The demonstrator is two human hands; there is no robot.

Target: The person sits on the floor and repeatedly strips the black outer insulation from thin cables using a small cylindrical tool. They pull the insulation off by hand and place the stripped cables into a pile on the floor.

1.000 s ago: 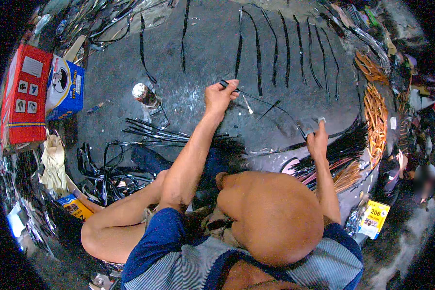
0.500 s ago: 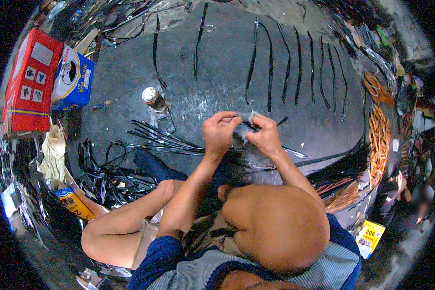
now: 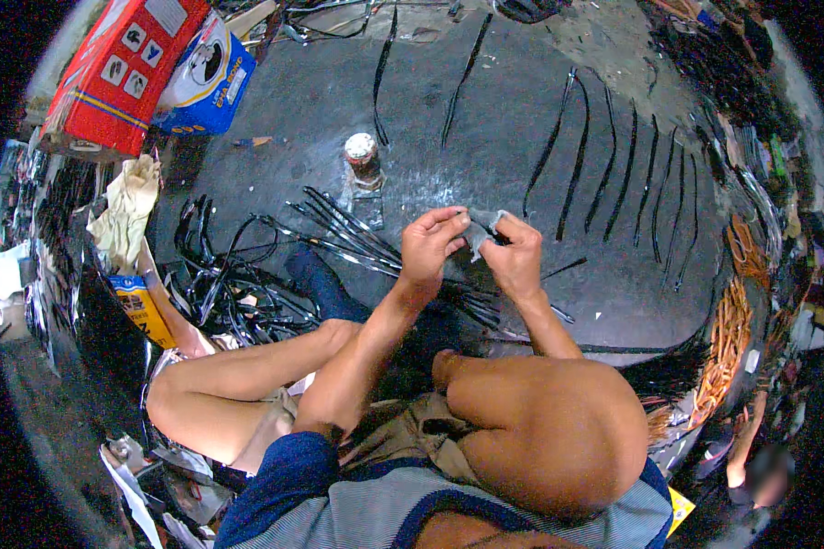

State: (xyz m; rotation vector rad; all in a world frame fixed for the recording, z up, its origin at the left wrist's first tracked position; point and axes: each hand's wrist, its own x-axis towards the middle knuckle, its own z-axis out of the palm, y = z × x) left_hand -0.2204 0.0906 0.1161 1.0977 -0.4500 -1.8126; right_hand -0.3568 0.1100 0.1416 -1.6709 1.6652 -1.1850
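Observation:
In front of my knees, my left hand (image 3: 430,245) and my right hand (image 3: 516,256) are raised close together, fingers pinched. Between them stretches a small grey ragged scrap (image 3: 478,229) that looks like cloth, one end in each hand. Whether anything lies folded inside it cannot be seen. Just beyond and below my hands, a bundle of glossy black strips (image 3: 348,233) rests on the dark mat (image 3: 485,174). One short black strip end (image 3: 565,267) pokes out to the right of my right hand.
Separate black strips (image 3: 627,174) lie spaced out along the far and right side. A white-topped jar (image 3: 362,156) stands left of centre. Red (image 3: 124,73) and blue (image 3: 212,82) boxes sit far left. Tangled black strips (image 3: 215,265) and brown strips (image 3: 725,343) flank me; another person (image 3: 767,476) is lower right.
My view has turned, so the scene sits further right and the boxes higher. The grey scrap is now spread more widely between my hands, which keep their pinch.

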